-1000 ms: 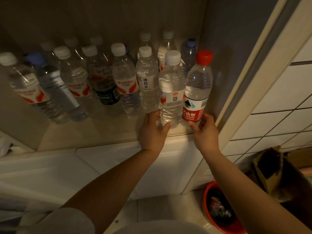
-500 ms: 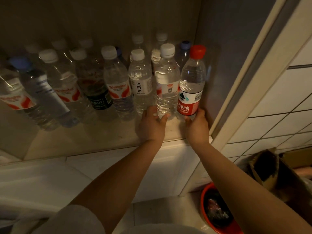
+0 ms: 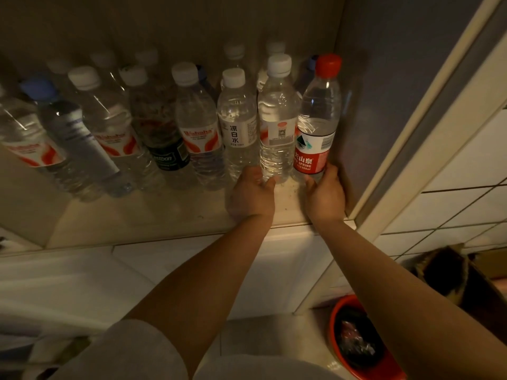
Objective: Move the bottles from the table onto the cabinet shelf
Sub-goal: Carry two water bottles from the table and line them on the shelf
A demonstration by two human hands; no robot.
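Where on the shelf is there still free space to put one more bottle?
The front strip of the cabinet shelf is bare, between the shelf edge and the bottle row, left of the left hand. Behind it is crowded: bottles stand tightly together, and the red-capped bottle, held by the right hand, stands close to the right wall.

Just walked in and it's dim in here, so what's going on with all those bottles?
A person is lining up water bottles on the cabinet shelf. The left hand grips the base of a white-capped bottle, and the right hand grips the base of the red-capped bottle at the row's right end, beside the cabinet wall. Both bottles stand upright on the shelf with many others.
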